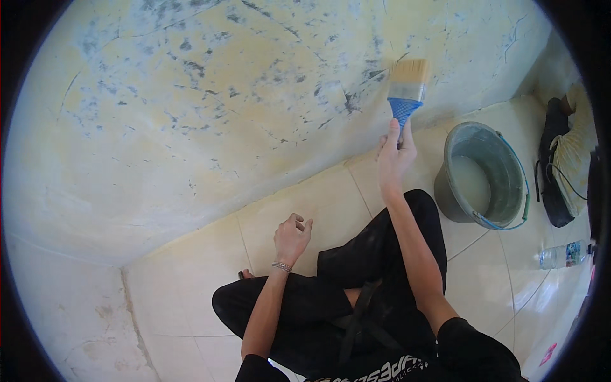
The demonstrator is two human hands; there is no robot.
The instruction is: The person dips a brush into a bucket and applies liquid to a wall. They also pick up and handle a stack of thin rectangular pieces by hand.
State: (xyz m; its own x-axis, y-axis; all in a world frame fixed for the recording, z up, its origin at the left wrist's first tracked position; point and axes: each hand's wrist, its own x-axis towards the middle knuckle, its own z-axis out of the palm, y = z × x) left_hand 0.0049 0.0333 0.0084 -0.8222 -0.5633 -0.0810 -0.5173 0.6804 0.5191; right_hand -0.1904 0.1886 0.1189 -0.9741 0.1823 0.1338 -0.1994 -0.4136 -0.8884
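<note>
My right hand (396, 162) is closed around the blue handle of a wide paintbrush (408, 83), its pale bristles pointing up against the wall (254, 121). The wall's yellowish-white surface has scattered dark scuffs and bare patches around the bristles. Lower down, my left hand (293, 240) hovers above my knee with nothing in it, its fingers loosely bent and the thumb apart. A grey bucket (453, 191) with a blue handle stands to the right of my right hand and holds a cloudy whitish liquid (470, 184).
Pale floor tiles (197, 280) meet the wall along a slanting edge. At the right lie a clear plastic bottle (563, 256) and a black object (552, 165) beside a cream-coloured ribbed one (575, 153). My crossed legs in black trousers (293, 302) occupy the lower middle.
</note>
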